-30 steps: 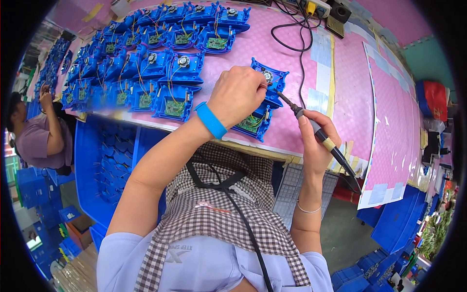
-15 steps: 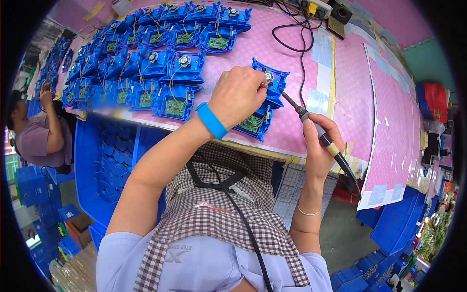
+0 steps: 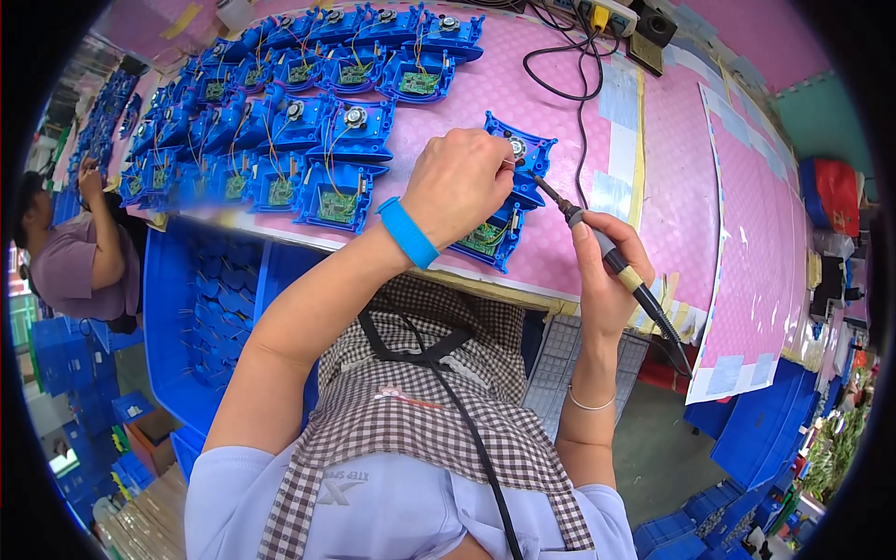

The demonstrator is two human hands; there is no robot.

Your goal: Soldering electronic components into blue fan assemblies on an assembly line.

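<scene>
My right hand (image 3: pixel 609 271) grips a soldering iron (image 3: pixel 611 252) by its dark handle. The iron's metal tip reaches up and left to the blue plastic housing (image 3: pixel 534 133), close beside the round silver speaker (image 3: pixel 516 147). My left hand (image 3: pixel 462 182), with a blue band at the wrist, is closed in a pinch over the same housing. Its fingertips meet beside the speaker; what they hold is too small to make out. Below that hand lies the other housing half with a green circuit board (image 3: pixel 483 237), partly covered by the hand.
Rows of similar opened blue housings (image 3: pixel 336 207) with boards, speakers and wires fill the table's left. A black cable (image 3: pixel 581 140) crosses the pink tabletop from a power strip (image 3: pixel 611 17). A blue bin (image 3: pixel 177 317) stands below the table edge. At far left another person (image 3: pixel 84 252) works.
The soldering iron's tip has shifted slightly left and up, closer to the speaker and my left fingertips. My left hand has stayed nearly in place.
</scene>
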